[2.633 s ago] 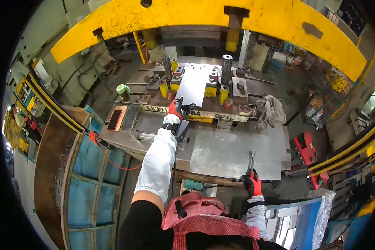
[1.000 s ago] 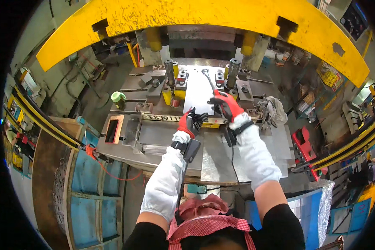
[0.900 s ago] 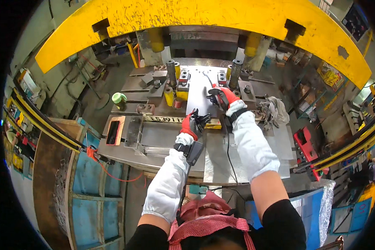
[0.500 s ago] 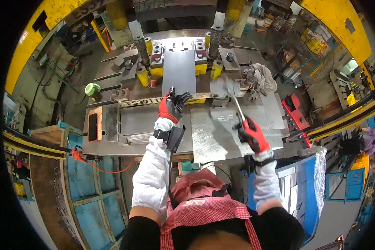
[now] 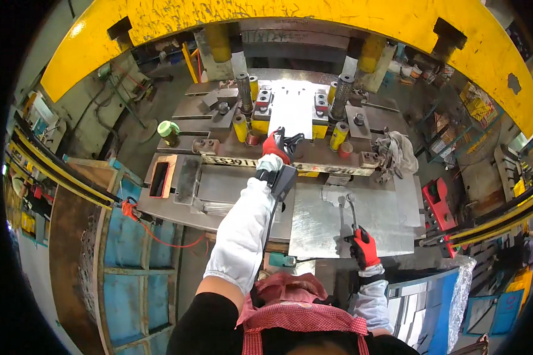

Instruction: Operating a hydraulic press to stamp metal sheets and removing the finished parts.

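My left hand (image 5: 280, 146), in a red and black glove, reaches out over the front of the press die. Its fingers are spread at the near edge of a flat metal sheet (image 5: 292, 112) lying between the die blocks. My right hand (image 5: 365, 248), gloved alike, is closed round the handle of a slim metal rod tool (image 5: 353, 213) with a round end. That end is over a large bright metal plate (image 5: 314, 228) on the near right of the bench. A small grey piece (image 5: 334, 194) lies beside the tool's tip; its exact shape is unclear.
Guide posts (image 5: 339, 100) and yellow cylinders (image 5: 339, 135) stand around the die. A grey rag (image 5: 398, 151) lies at right, near a red tool holder (image 5: 437, 204). At left are a phone-like dark object (image 5: 159, 179), stacked metal strips (image 5: 219, 207) and a green-lidded bottle (image 5: 169, 131).
My left hand has reached farther forward to the sheet's near edge. My right hand has drawn the rod tool back from the die toward me. The whole view has shifted.
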The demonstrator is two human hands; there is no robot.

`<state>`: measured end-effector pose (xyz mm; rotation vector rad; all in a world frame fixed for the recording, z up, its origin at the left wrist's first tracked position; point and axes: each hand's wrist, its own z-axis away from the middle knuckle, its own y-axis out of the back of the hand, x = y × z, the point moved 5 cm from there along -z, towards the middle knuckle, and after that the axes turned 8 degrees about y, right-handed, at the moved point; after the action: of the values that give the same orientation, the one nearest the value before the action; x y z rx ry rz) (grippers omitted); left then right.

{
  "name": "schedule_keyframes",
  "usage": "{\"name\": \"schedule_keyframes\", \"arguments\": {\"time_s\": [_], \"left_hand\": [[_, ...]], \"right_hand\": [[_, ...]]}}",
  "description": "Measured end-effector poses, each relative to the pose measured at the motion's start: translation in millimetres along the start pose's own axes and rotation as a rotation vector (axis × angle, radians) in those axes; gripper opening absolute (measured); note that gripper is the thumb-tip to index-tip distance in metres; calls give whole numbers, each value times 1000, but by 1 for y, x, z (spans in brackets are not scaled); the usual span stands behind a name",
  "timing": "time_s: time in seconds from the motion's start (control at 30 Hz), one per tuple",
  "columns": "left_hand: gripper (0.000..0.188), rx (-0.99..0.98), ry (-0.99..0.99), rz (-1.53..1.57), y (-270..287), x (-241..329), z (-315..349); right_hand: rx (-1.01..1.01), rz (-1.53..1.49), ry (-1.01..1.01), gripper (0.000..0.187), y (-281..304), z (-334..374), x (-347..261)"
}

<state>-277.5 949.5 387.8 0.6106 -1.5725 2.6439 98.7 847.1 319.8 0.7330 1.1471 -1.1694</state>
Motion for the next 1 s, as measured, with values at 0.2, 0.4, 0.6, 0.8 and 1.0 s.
{"name": "schedule_keyframes", "arguments": {"time_s": [0.2, 0.4, 0.6, 0.8, 1.0], "left_hand": [[31, 41, 65, -19, -3, -8, -12], [56, -99, 153, -425, 28, 11, 27], [37, 228, -365, -765, 149, -8, 186], [50, 619, -435, -2305, 226, -2, 205], [50, 611, -125, -2494, 242, 1, 187]], "right_hand": [[70, 42, 59, 13, 28, 41, -6], [40, 226, 131, 12, 55, 52, 7], [181, -103, 76, 33, 90, 40, 49], [96, -36, 159, 28, 91, 19, 58], [104, 3, 215, 40, 89, 15, 57]]}}
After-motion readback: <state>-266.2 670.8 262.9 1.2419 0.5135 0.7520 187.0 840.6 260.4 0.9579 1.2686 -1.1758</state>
